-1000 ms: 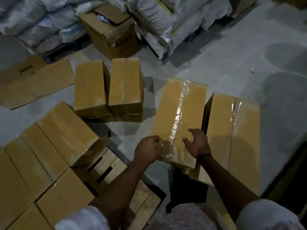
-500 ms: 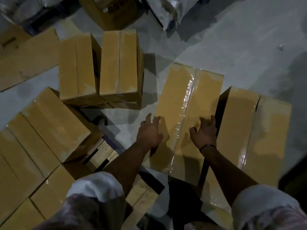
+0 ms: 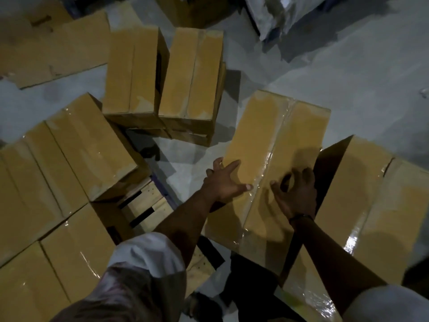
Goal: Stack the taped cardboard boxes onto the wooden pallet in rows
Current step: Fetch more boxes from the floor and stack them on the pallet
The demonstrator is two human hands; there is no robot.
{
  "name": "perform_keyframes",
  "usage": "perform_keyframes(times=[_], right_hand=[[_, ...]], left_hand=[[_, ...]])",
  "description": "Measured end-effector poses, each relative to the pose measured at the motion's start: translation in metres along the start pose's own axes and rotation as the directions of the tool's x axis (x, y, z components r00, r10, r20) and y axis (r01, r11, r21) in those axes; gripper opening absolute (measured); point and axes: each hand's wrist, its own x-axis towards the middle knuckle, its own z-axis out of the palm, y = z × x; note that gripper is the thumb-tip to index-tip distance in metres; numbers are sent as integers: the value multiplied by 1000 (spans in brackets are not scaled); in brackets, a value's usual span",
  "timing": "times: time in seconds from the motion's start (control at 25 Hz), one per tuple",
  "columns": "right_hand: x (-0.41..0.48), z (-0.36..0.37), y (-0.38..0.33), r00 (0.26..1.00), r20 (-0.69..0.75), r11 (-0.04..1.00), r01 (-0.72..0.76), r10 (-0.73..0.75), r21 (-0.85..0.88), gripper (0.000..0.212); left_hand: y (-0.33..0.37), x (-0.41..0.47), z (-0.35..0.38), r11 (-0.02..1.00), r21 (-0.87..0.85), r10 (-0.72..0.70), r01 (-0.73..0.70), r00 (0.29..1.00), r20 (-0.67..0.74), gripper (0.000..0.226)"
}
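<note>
A long taped cardboard box (image 3: 274, 140) lies on the floor in front of me, with clear tape along its middle seam. My left hand (image 3: 224, 182) clasps its left edge, thumb on top and fingers spread over the side. On the box's right half my right hand (image 3: 298, 194) rests with fingers bent toward the right edge. A second taped box (image 3: 371, 205) stands close against its right side. The wooden pallet (image 3: 148, 205) shows at lower left, and several taped boxes (image 3: 81, 147) sit on it in rows.
Two more boxes (image 3: 132, 73) (image 3: 192, 75) stand side by side on the grey floor beyond the pallet. Flattened cardboard (image 3: 58, 47) lies at the far left. Plastic-wrapped sacks (image 3: 274, 15) are at the top right. My foot (image 3: 199, 303) is near the pallet's corner.
My head has moved forward and down over the box. Both hands slid from the box's near end up along it, the left to its left edge, the right toward its right edge.
</note>
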Motion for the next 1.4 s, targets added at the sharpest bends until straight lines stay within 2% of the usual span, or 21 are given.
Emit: perform_keyframes(times=[0.12, 0.2, 0.28, 0.48, 0.64, 0.8, 1.04, 1.12, 1.24, 1.4], right_hand=[[-30, 11, -36, 994, 17, 976, 105, -104, -189, 71], [-47, 19, -66, 979, 31, 951, 202, -200, -234, 71], [-70, 32, -98, 955, 113, 918, 296, -276, -263, 72], [-152, 92, -155, 836, 326, 791, 535, -442, -298, 73], [-213, 154, -169, 724, 503, 715, 648, -472, -263, 80], [-231, 224, -167, 648, 564, 624, 731, -511, -275, 84], [-213, 341, -148, 589, 586, 521, 797, -557, -305, 84], [-203, 372, -136, 537, 606, 460, 837, -587, -296, 85], [-195, 402, -116, 408, 625, 360, 909, -665, -210, 82], [-187, 426, -113, 389, 661, 345, 916, -642, -204, 81]], left_hand=[[-36, -49, -6, 998, -49, -46, 42, 996, -72, 107], [-68, -86, -10, 991, -114, -93, 77, 984, -149, 111], [-108, -127, -11, 979, -157, -162, 130, 965, -208, 113], [-220, -218, 1, 939, -275, -283, 206, 918, -279, 123], [-302, -255, 22, 915, -273, -377, 298, 873, -310, 122], [-369, -252, 52, 907, -254, -410, 336, 842, -350, 116], [-449, -194, 102, 851, -384, -492, 359, 800, -342, 114], [-471, -181, 121, 844, -404, -499, 354, 794, -346, 113], [-494, -175, 147, 844, -402, -497, 354, 797, -342, 111], [-512, -164, 154, 848, -420, -475, 323, 814, -334, 109]])
